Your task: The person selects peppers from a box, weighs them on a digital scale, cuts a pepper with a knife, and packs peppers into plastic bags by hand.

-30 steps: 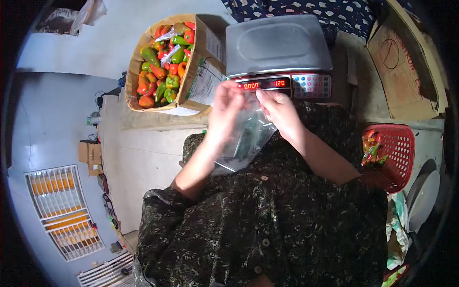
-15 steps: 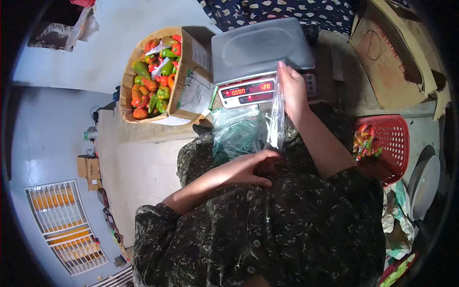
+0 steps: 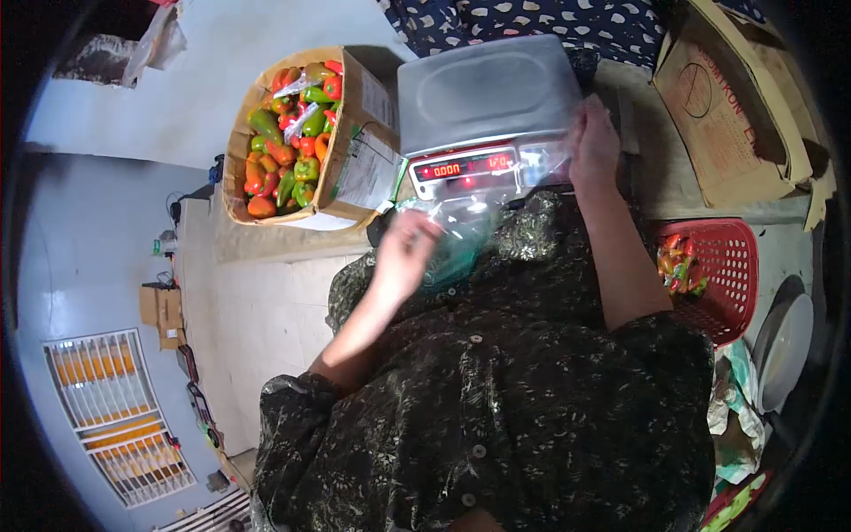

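Observation:
A clear plastic bag (image 3: 483, 206) stretches between my two hands in front of the scale. My left hand (image 3: 409, 246), slightly blurred, has its fingers closed on the bag's left end. The right end is held up in my right hand (image 3: 595, 146), beside the scale's keypad. Behind the bag the scale (image 3: 489, 93) has a bare metal plate and a lit red display (image 3: 464, 167), partly seen through the plastic. Greenish plastic (image 3: 454, 257) lies on my lap below the bag.
A cardboard box of red and green peppers (image 3: 347, 164) stands left of the scale. At the right are an open cardboard box (image 3: 722, 124), a red basket (image 3: 734, 275) holding some peppers, and a white round dish (image 3: 784, 353). Patterned dark cloth (image 3: 523, 19) hangs behind the scale.
The bag has gone from hanging upright to spread sideways. My left hand rose from my lap and took hold of its left end, while my right hand moved right.

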`<state>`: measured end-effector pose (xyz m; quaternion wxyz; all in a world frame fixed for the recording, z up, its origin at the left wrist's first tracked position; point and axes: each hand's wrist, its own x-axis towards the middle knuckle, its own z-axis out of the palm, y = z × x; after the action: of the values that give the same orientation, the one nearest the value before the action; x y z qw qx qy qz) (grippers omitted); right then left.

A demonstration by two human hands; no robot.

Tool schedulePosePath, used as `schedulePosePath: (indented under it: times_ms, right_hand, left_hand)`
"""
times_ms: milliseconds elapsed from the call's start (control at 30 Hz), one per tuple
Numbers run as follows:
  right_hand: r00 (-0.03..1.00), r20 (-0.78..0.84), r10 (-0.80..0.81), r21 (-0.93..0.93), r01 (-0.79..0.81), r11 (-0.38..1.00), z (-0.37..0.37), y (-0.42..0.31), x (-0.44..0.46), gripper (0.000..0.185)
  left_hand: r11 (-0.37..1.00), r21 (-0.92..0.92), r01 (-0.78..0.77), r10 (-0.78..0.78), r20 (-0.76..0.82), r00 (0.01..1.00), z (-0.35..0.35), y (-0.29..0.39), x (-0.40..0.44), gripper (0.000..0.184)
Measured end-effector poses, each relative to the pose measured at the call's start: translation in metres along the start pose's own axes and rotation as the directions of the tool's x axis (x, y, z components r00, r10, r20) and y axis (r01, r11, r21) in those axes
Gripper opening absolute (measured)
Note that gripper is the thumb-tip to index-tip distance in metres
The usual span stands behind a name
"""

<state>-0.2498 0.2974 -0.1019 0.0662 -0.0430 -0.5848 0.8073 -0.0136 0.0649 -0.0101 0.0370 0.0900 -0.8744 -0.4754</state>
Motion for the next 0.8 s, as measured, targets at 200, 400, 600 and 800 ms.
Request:
schedulePosePath:
  times_ms: [200,400,600,800]
  right_hand:
    - [0.963,-0.012,0.270,-0.026,-0.270,0.962,0.019,-0.042,-0.021,0.025]
    - [0.938,0.042,-0.344,-0.321,0.339,0.884,0.037,-0.077,-0.041,0.043]
    - [0.428,0.889,-0.160,-0.242,0.738,0.630,0.087,-0.134,-0.141,0.071]
    - [0.544,0.836,0.067,-0.294,0.342,0.892,0.073,-0.110,-0.132,0.010]
  left_hand:
    - [0.868,-0.494,-0.049,-0.155,-0.364,0.918,-0.063,0.015,0.039,0.016]
    - [0.952,-0.294,-0.085,-0.014,-0.319,0.948,-0.078,0.049,0.042,0.004]
    - [0.987,-0.127,0.098,-0.071,0.202,0.977,-0.037,0.067,0.023,0.008]
    - [0.973,0.206,0.108,-0.188,0.421,0.887,-0.061,0.063,0.023,0.008]
